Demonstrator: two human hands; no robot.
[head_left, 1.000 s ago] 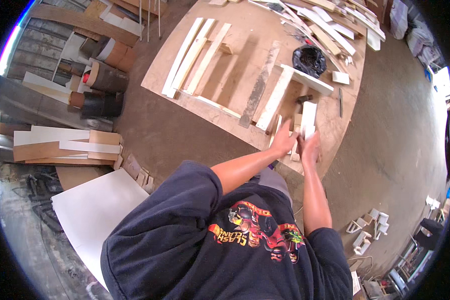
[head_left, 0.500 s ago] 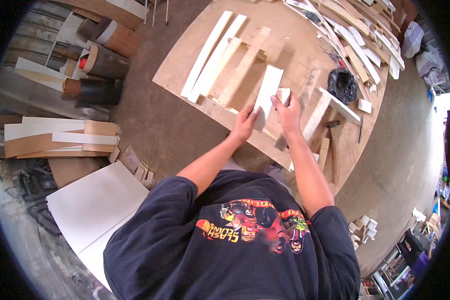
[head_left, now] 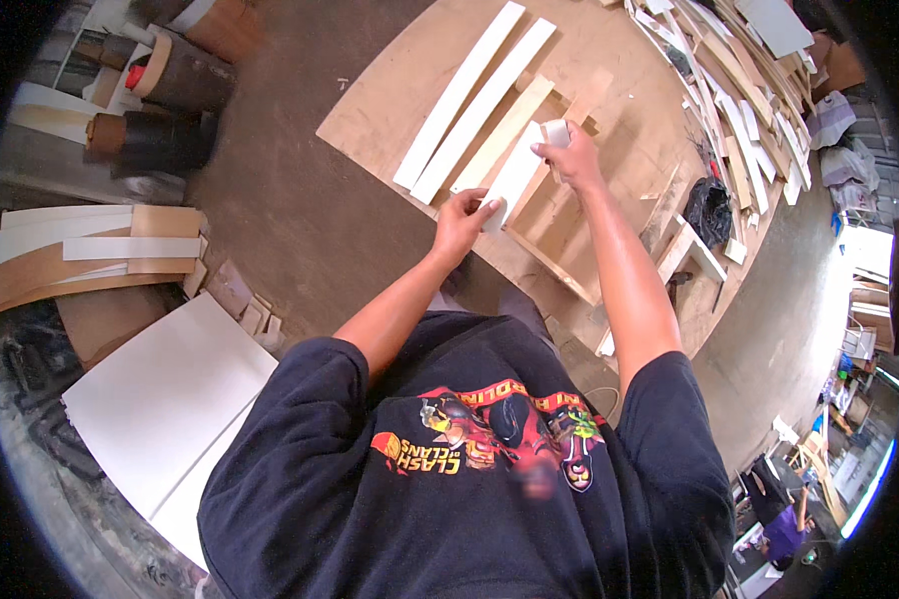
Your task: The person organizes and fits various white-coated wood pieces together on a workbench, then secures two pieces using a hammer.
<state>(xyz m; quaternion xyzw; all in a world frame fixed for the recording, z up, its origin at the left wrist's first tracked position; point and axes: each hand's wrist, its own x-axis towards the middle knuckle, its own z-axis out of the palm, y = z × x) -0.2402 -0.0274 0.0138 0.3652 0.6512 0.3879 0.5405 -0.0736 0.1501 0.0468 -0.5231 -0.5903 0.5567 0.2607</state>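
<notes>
A short white board (head_left: 514,185) slants between my hands above the near part of the worktable (head_left: 370,115). Its near end is pinched by my left hand (head_left: 459,225), thumb on the top face and fingers bent at the edge. At the far end my right hand (head_left: 574,160) is closed on a small pale block (head_left: 553,131), which lies on or right against the board. What kind of block it is does not show clearly. Beneath and beyond the board, a light wooden frame (head_left: 554,262) lies on the table, with two long white strips (head_left: 459,95) to its left.
A pile of wood offcuts (head_left: 739,100) covers the table's far right, with a black plastic bag (head_left: 709,208) beside it. Large white sheets (head_left: 170,399) lean at my lower left, near stacked curved boards (head_left: 100,245). Rolls of material (head_left: 170,140) are at the far left.
My right hand has carried the block from beside the board to its far end. The board has tilted further rightward and shifted slightly left. The whole view has shifted too.
</notes>
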